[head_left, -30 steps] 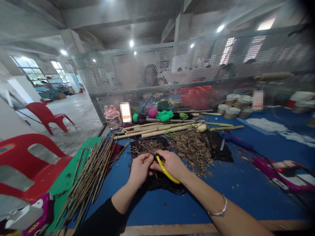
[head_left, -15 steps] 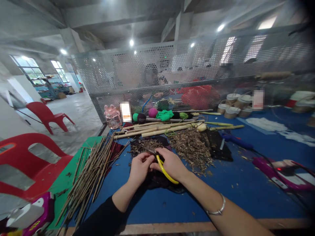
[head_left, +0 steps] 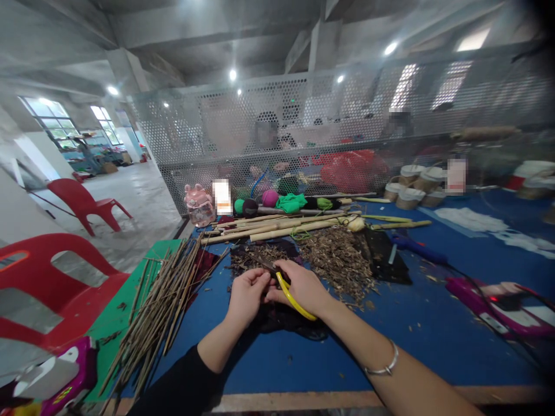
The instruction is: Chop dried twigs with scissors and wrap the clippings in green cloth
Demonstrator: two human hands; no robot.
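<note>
My right hand point(head_left: 306, 289) grips scissors with yellow handles point(head_left: 298, 307), their dark blades pointing away to the left. Close beside them, my left hand point(head_left: 245, 297) is closed in a pinch near the blades. What its fingers hold, if anything, is too small to make out. Both hands are over a dark cloth point(head_left: 288, 325) scattered with chopped brown bits. Just beyond the right hand lies a heap of chopped stalk pieces point(head_left: 336, 260). Left of my hands, a bundle of thin dry sticks point(head_left: 158, 303) rests across the table.
Pale thick stalks point(head_left: 299, 229) lie across the back, with green cloth point(head_left: 290, 202) and a pink bottle point(head_left: 199, 207) behind. A blue-handled glue gun point(head_left: 420, 249) and a purple device point(head_left: 485, 306) are at right. Perforated panels point(head_left: 191, 127) close off the far side; a red chair point(head_left: 82, 294) stands left.
The scissors and my right hand have shifted very slightly. My left hand stays almost in place, still pinched.
</note>
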